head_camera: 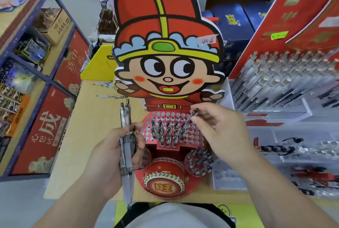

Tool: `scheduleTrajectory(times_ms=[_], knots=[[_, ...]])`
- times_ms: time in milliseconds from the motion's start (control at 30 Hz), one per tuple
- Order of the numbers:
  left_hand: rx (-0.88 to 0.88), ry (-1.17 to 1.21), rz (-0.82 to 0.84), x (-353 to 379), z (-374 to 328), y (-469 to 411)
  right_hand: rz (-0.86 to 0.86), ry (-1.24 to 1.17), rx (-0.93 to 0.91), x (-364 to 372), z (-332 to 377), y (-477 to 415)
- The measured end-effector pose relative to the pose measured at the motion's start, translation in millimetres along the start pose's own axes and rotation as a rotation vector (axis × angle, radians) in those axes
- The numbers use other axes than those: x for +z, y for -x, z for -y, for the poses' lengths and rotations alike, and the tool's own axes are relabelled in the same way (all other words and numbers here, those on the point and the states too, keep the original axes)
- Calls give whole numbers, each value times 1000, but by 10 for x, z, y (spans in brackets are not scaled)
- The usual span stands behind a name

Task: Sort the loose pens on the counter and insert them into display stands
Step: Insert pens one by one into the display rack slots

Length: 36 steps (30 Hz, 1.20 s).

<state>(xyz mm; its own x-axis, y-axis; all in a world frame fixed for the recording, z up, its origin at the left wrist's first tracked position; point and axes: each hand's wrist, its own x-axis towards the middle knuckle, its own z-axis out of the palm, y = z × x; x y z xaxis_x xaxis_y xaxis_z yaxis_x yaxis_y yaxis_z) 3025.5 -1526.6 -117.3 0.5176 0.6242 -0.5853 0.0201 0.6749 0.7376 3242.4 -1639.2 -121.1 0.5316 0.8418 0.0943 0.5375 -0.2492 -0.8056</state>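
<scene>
The right hand (222, 132) pinches one pen (193, 115) between thumb and fingertips, its tip slanted down over the holes of the stand (196, 136), just beside the pens already seated there. The left hand (113, 156) curls round a bundle (125, 136) of spare pens, held upright beside the stand. Such a pen is light and stiff, its clear barrel likely slick, so a mid-barrel pinch should steer the tip best. The stand looks like thin card, so press gently. Loose pens (111, 96) lie on the counter (88, 117) beyond
</scene>
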Motion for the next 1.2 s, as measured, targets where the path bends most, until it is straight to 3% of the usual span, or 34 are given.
scheduleTrajectory(times_ms=[400, 833, 1200], knots=[[-17, -18, 27, 107, -22, -8, 173, 98, -52, 73, -71, -83], [-5, -17, 56, 100, 4, 80, 142, 37, -7, 107, -102, -145], [13, -10, 67, 73, 61, 141, 251, 33, 17, 31, -52, -230]])
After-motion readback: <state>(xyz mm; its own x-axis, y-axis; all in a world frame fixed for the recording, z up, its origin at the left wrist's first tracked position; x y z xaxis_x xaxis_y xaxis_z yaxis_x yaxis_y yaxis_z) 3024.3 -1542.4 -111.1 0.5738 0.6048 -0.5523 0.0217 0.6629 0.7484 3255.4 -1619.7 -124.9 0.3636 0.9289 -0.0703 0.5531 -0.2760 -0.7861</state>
